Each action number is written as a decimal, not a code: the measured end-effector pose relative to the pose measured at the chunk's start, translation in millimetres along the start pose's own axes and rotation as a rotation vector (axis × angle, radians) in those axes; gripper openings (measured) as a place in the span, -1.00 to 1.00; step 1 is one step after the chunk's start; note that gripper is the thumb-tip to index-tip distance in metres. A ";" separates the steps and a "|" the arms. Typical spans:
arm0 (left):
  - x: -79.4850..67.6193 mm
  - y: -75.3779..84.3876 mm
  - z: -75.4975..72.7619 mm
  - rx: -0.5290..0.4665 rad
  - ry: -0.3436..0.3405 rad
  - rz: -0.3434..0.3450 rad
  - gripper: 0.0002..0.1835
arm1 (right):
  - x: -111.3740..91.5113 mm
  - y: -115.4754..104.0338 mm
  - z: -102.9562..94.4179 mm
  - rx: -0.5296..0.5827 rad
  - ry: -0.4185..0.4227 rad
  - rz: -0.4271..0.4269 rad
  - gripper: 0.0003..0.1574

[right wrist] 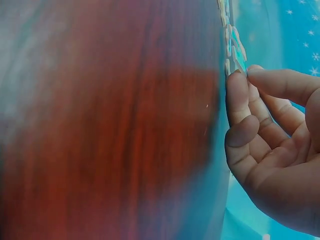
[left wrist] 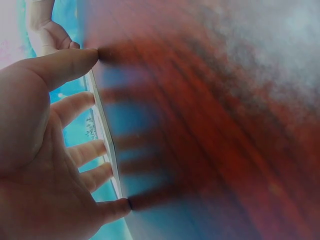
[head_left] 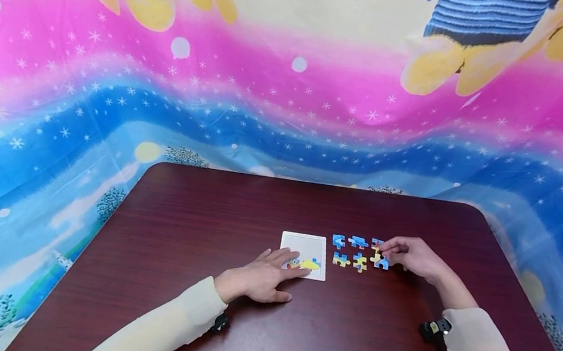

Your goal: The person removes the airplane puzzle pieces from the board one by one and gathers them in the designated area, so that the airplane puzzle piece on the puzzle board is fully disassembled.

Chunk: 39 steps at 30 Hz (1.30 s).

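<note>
A white puzzle tray [head_left: 305, 243] lies on the table, with a yellow and blue picture part [head_left: 310, 264] in its lower area. My left hand [head_left: 265, 273] rests its spread, straight fingers on the tray's lower left, covering part of it. In the left wrist view, those fingertips [left wrist: 104, 146] touch the tray's edge. To the right of the tray, my right hand [head_left: 416, 256] pinches a jigsaw piece [right wrist: 240, 60] between thumb and finger, at the right end of the loose pieces. Fingers hide part of the pieces there.
Several loose blue and yellow jigsaw pieces [head_left: 340, 259] lie in two rows right of the tray. The dark red-brown table [head_left: 235, 205] has rounded far corners. Behind it hangs a colourful printed cloth [head_left: 290, 100].
</note>
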<state>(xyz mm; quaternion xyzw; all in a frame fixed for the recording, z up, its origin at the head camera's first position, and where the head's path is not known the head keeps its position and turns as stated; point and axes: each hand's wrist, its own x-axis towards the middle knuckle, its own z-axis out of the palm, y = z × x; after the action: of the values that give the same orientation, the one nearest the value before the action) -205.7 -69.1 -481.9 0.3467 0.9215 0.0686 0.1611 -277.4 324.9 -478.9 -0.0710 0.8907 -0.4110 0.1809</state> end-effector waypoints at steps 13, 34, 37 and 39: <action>0.0 0.0 -0.3 0.006 -0.001 0.005 -0.28 | -3.4 5.8 0.1 -0.002 0.003 0.018 -0.70; 0.7 -1.3 -0.8 0.009 0.004 0.016 -0.29 | -1.3 -10.0 3.9 -0.014 -0.014 -0.001 -0.70; 0.5 -1.6 -0.4 0.007 0.009 0.019 -0.29 | -0.6 -16.0 8.0 -0.004 -0.027 -0.014 -0.69; 0.0 -1.7 -0.2 0.003 0.013 0.022 -0.29 | -0.3 -19.3 10.7 0.006 -0.038 -0.020 -0.67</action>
<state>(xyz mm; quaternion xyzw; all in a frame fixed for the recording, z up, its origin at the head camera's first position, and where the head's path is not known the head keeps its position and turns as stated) -206.9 -70.4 -482.1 0.3565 0.9188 0.0711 0.1539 -273.5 304.8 -470.6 -0.0872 0.8850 -0.4143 0.1936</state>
